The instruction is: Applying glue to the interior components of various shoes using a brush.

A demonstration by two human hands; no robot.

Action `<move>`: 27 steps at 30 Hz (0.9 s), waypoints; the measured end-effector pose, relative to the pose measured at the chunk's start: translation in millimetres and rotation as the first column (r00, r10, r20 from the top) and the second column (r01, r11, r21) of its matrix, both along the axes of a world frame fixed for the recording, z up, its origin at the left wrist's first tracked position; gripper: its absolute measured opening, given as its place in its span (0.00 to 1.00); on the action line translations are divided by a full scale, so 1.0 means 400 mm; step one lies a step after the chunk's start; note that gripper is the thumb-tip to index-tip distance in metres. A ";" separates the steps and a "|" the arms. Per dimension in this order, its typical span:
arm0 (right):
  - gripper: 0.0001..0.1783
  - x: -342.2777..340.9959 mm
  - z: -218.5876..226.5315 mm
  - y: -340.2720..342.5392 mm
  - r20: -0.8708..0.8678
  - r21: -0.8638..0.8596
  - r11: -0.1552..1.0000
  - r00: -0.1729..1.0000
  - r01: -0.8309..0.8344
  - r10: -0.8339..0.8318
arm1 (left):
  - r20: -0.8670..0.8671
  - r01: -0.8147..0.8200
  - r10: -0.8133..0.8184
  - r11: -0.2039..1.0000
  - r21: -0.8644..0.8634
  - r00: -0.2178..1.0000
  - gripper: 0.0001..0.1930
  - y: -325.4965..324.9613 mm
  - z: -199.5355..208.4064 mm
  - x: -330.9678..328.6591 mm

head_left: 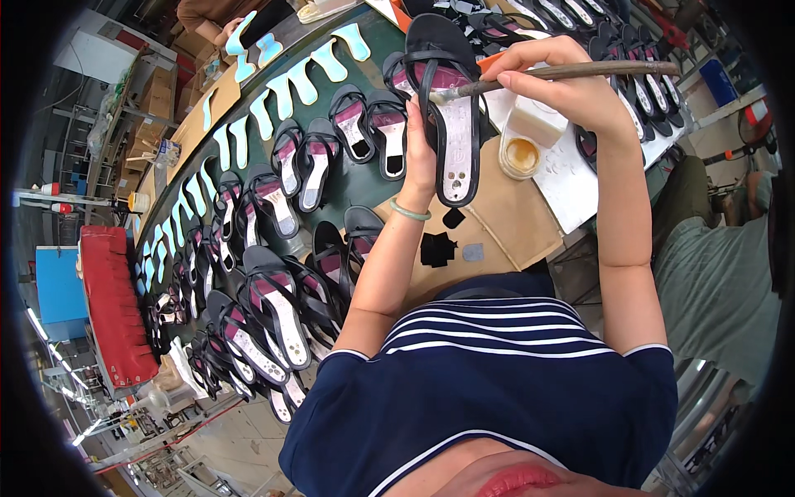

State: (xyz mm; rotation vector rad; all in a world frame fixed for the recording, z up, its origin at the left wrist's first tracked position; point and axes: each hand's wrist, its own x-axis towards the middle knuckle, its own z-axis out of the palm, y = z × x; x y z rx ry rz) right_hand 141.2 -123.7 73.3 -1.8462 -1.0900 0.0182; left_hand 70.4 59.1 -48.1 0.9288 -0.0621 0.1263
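Note:
My left hand (421,157) is closed around the side of a black strappy sandal (457,157), holding it upright above the bench. Its bare footbed is pale, with purple toward the toe and small holes near the heel. In my right hand (567,83) is a brush (609,71) with a long brown handle; its bristle end touches the sandal by the straps. Below that hand stands an open tub of yellowish glue (522,156). Black fabric pieces (437,248) and a small grey piece (473,252) lie on brown cardboard (517,211) beneath the sandal.
Many similar sandals (277,306) crowd the green bench (265,149) at left. A row of pale blue insoles (280,98) lines its far edge. More sandals (629,91) stand at right. Another person's arm (217,31) shows at the far side; a seated person (712,273) is at right.

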 end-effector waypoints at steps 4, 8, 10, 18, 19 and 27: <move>0.09 -0.013 0.004 -0.012 -0.054 0.003 1.000 0.998 0.011 -0.011 | 0.066 0.000 0.002 1.000 -0.028 0.998 0.30 0.003 0.006 0.004; 0.09 -0.039 -0.006 -0.021 -0.071 0.009 0.999 0.996 0.050 -0.049 | 0.099 0.010 -0.009 1.000 -0.014 0.995 0.31 0.019 -0.003 0.014; 0.09 -0.053 -0.017 -0.023 -0.021 0.038 0.996 0.996 0.082 -0.081 | 0.121 0.028 -0.026 0.999 -0.014 0.992 0.31 0.030 -0.005 0.022; 0.07 -0.146 -0.041 -0.013 0.084 0.292 0.926 0.958 0.239 -0.273 | 0.087 -0.005 0.012 0.996 -0.086 0.996 0.29 0.036 -0.014 0.037; 0.08 -0.148 -0.055 -0.003 0.094 0.334 0.914 0.956 0.232 -0.277 | 0.101 0.010 0.000 0.995 -0.100 0.995 0.29 0.032 -0.007 0.034; 0.10 -0.164 -0.130 0.077 0.238 0.438 0.865 0.896 0.246 -0.375 | 0.086 -0.080 0.091 0.988 -0.130 0.992 0.30 -0.007 0.022 0.024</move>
